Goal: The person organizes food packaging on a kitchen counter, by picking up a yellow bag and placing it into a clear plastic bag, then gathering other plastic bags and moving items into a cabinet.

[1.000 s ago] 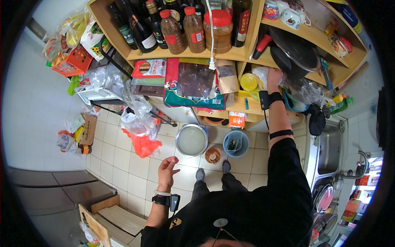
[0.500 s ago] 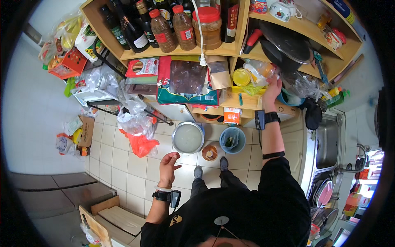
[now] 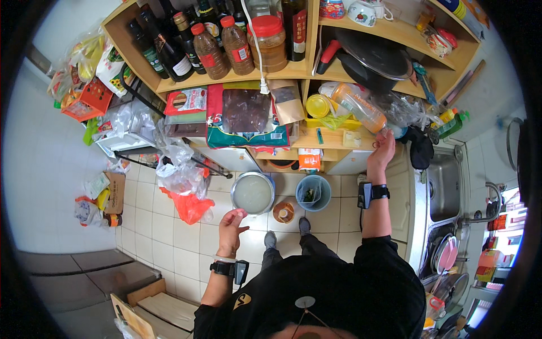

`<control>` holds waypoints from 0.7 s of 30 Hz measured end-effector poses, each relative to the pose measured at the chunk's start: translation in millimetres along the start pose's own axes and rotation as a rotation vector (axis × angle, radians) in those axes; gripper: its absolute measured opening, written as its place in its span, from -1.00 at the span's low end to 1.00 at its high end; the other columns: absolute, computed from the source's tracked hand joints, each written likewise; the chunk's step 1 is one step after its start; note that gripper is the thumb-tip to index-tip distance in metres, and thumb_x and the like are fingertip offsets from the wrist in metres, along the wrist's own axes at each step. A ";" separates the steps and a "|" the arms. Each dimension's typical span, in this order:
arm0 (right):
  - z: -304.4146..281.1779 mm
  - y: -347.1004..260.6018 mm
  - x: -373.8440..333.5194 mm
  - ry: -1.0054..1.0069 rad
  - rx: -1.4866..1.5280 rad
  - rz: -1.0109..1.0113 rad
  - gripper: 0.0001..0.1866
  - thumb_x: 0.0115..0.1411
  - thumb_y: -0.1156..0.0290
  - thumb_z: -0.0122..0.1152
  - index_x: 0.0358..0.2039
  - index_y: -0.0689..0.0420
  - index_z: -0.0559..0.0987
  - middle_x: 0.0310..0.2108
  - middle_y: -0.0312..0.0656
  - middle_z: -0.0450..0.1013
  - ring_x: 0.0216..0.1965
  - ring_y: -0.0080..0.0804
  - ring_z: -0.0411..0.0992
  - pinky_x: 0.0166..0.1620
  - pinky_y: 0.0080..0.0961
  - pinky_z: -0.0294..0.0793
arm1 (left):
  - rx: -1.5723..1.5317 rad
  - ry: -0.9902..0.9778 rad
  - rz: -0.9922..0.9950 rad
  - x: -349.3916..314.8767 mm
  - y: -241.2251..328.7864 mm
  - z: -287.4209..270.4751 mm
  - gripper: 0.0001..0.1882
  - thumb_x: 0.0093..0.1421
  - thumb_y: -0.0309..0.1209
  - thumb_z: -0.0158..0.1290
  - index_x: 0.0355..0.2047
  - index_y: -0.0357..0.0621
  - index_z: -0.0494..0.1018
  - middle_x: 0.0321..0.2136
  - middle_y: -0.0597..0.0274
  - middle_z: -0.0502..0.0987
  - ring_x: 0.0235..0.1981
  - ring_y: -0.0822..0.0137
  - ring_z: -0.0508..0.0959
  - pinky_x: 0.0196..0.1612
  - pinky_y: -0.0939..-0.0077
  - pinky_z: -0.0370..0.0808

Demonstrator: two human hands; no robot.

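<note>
The left hand (image 3: 231, 221) is hanging loosely half-open, holding nothing, just beside a round steel pot (image 3: 252, 192) of pale cloudy liquid sitting on the tiled floor (image 3: 169, 237); the right hand (image 3: 381, 151) is reaching, fingers curled, toward a clear plastic bottle (image 3: 361, 107) lying on the wooden shelf (image 3: 333, 138)

Matt wooden shelf (image 3: 316, 138), shiny metal pot (image 3: 252, 193)

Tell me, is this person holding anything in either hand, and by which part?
Nothing is clearly held. The left hand hangs open and empty above the tiled floor near the steel pot. The right hand reaches to the wooden shelf; whether its fingers grip anything cannot be told.
</note>
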State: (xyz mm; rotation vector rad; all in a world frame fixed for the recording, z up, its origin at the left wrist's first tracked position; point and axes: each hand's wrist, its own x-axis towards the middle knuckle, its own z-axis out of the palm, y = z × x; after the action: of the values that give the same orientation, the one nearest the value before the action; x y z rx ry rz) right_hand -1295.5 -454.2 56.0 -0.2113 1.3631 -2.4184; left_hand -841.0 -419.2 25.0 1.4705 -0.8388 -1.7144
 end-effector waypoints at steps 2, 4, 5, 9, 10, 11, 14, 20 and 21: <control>-9.4 -6.9 0.2 -0.119 0.062 -0.059 -0.81 0.23 0.25 0.01 -0.39 0.11 0.41 -0.60 -0.43 0.25 -0.58 -0.67 0.14 -0.41 -0.69 0.11 | 0.002 -0.011 -0.001 -0.2 2.1 1.9 -0.82 0.20 -0.36 -0.01 -0.22 -0.13 0.44 -0.27 0.23 0.51 -0.18 0.38 0.50 -0.33 0.43 0.53; -7.5 -13.3 -17.1 -0.157 0.023 -0.040 -0.83 0.23 0.30 -0.01 -0.39 0.12 0.41 -0.60 -0.42 0.25 -0.57 -0.68 0.14 -0.41 -0.71 0.12 | 0.015 -0.019 0.008 1.5 3.5 2.9 -0.82 0.20 -0.36 -0.01 -0.22 -0.14 0.44 -0.27 0.23 0.51 -0.18 0.38 0.50 -0.34 0.43 0.53; -7.9 -17.5 -26.1 -0.203 -0.016 -0.019 -0.86 0.22 0.35 -0.03 -0.39 0.14 0.41 -0.60 -0.42 0.24 -0.57 -0.69 0.14 -0.42 -0.72 0.13 | 0.023 -0.025 0.006 1.9 3.9 3.6 -0.82 0.20 -0.36 -0.01 -0.22 -0.14 0.44 -0.27 0.23 0.51 -0.18 0.38 0.50 -0.34 0.43 0.53; -32.9 -29.8 -53.9 -0.619 -0.440 0.149 -0.89 0.08 0.40 0.03 -0.41 0.15 0.43 -0.55 -0.31 0.34 -0.51 -0.61 0.27 -0.37 -0.68 0.25 | 0.031 -0.020 0.012 4.9 4.5 10.4 -0.81 0.20 -0.36 0.00 -0.22 -0.14 0.44 -0.27 0.23 0.52 -0.17 0.38 0.50 -0.37 0.45 0.54; -37.8 -26.7 -58.7 -0.598 -0.444 0.157 -0.89 0.08 0.40 0.03 -0.41 0.15 0.43 -0.55 -0.31 0.34 -0.51 -0.61 0.27 -0.37 -0.68 0.25 | 0.044 -0.024 0.010 4.6 3.4 11.8 -0.81 0.20 -0.35 0.00 -0.22 -0.15 0.44 -0.27 0.22 0.52 -0.17 0.37 0.50 -0.37 0.45 0.54; -42.6 -21.0 -62.4 -0.746 -0.715 0.019 -0.87 0.04 0.37 0.07 -0.42 0.14 0.45 -0.55 -0.26 0.37 -0.49 -0.50 0.31 -0.34 -0.61 0.28 | 0.059 -0.033 -0.003 4.2 2.7 13.6 -0.81 0.20 -0.35 0.00 -0.22 -0.15 0.44 -0.27 0.22 0.52 -0.17 0.37 0.50 -0.37 0.45 0.54; -54.1 -13.4 -71.2 -0.909 -1.172 -0.230 -0.84 -0.03 0.31 0.13 -0.45 0.10 0.49 -0.55 -0.18 0.41 -0.45 -0.29 0.36 -0.30 -0.45 0.33 | 0.039 -0.043 -0.002 6.3 0.5 22.2 -0.81 0.20 -0.36 -0.01 -0.21 -0.15 0.43 -0.26 0.21 0.51 -0.16 0.35 0.50 -0.37 0.44 0.55; -102.2 1.0 -42.3 -0.651 -1.346 -0.332 -0.78 -0.08 0.27 0.19 -0.41 0.08 0.52 -0.60 -0.17 0.43 -0.45 -0.15 0.38 -0.32 -0.28 0.38 | 0.075 -0.041 -0.028 6.4 -3.1 39.6 -0.79 0.20 -0.37 -0.01 -0.19 -0.17 0.42 -0.24 0.20 0.50 -0.15 0.32 0.50 -0.36 0.43 0.55; -104.7 -1.7 -35.2 -0.647 -1.345 -0.322 -0.78 -0.08 0.27 0.19 -0.41 0.08 0.52 -0.60 -0.17 0.43 -0.45 -0.15 0.38 -0.32 -0.28 0.38 | 0.077 -0.038 -0.025 5.8 -3.0 41.8 -0.80 0.20 -0.37 -0.01 -0.19 -0.17 0.42 -0.24 0.19 0.50 -0.15 0.32 0.50 -0.36 0.42 0.55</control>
State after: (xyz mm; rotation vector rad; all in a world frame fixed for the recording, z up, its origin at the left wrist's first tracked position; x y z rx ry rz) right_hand -1294.7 -356.7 4.0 -1.4278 2.3821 -0.9708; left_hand -883.3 -421.5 25.3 1.5097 -0.9196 -1.7505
